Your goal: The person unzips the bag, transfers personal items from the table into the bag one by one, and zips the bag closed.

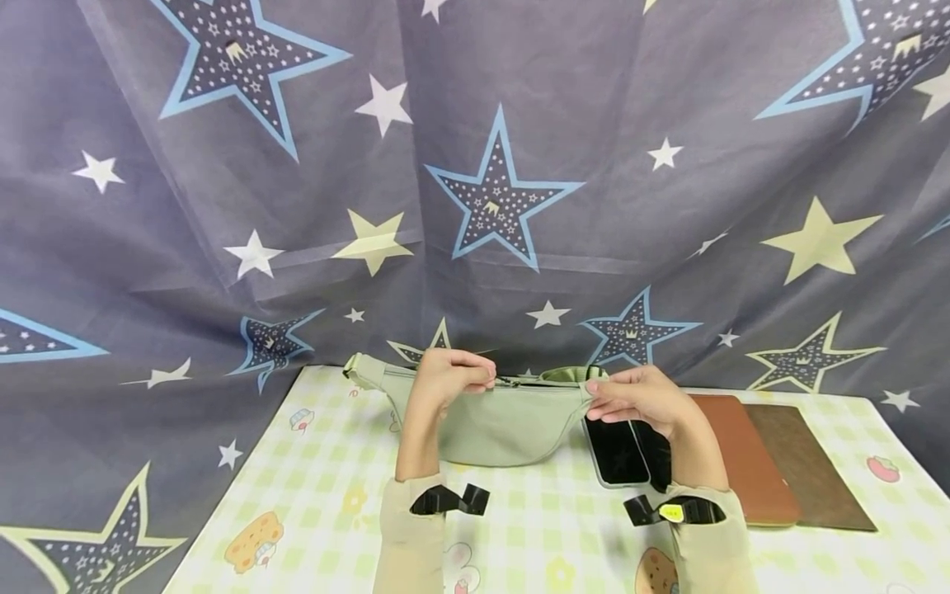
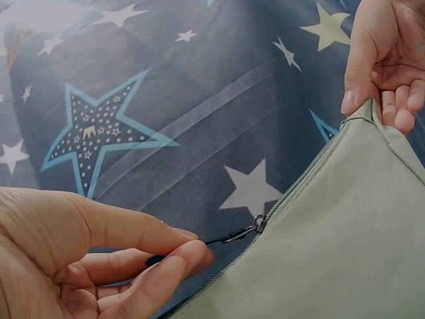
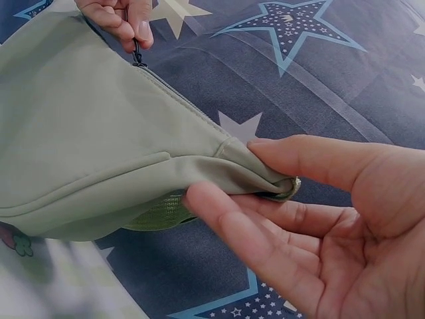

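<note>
A light green waist bag (image 1: 512, 429) is held up at the back of the table, its zipper edge on top. My left hand (image 1: 453, 375) pinches the black cord zipper pull (image 2: 229, 237) between thumb and forefinger. The metal zipper slider (image 2: 259, 224) sits partway along the top seam, and the teeth between it and the right end are together. At that right end my right hand (image 3: 319, 219) pinches the bag's corner (image 3: 265, 178) between thumb and fingers. Green webbing strap (image 3: 159, 212) shows behind the bag.
A dark-screened phone (image 1: 618, 452) lies right of the bag, with another black item (image 1: 653, 454) beside it, partly behind my right wrist. Further right lie a reddish-brown notebook (image 1: 750, 462) and a darker brown flat piece (image 1: 809, 466). A starry curtain (image 1: 475, 305) hangs behind the checked tablecloth (image 1: 326, 487).
</note>
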Demonstrator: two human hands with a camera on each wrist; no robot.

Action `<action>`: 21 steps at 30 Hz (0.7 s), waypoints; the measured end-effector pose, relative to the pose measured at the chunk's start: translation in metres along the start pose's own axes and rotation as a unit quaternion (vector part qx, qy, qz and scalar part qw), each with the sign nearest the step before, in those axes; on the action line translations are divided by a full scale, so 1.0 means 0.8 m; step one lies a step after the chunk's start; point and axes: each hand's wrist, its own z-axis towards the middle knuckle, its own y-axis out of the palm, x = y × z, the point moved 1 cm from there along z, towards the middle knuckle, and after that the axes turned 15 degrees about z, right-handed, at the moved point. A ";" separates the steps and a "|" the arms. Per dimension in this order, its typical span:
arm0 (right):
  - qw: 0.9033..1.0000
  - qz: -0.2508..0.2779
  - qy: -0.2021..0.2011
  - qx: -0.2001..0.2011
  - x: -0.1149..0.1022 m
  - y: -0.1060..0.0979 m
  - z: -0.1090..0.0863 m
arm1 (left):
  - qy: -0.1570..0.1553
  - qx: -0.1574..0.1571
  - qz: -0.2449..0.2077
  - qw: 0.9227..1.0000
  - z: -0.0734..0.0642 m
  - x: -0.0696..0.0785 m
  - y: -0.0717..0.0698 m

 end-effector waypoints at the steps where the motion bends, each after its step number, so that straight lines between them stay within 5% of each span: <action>1: 1.000 0.000 -0.001 0.000 0.000 0.000 -0.001 | -0.001 -0.001 -0.002 1.000 0.000 0.000 0.000; 21: 1.000 -0.009 0.003 0.005 -0.002 0.000 0.000 | -0.010 -0.002 -0.002 1.000 0.005 -0.001 0.001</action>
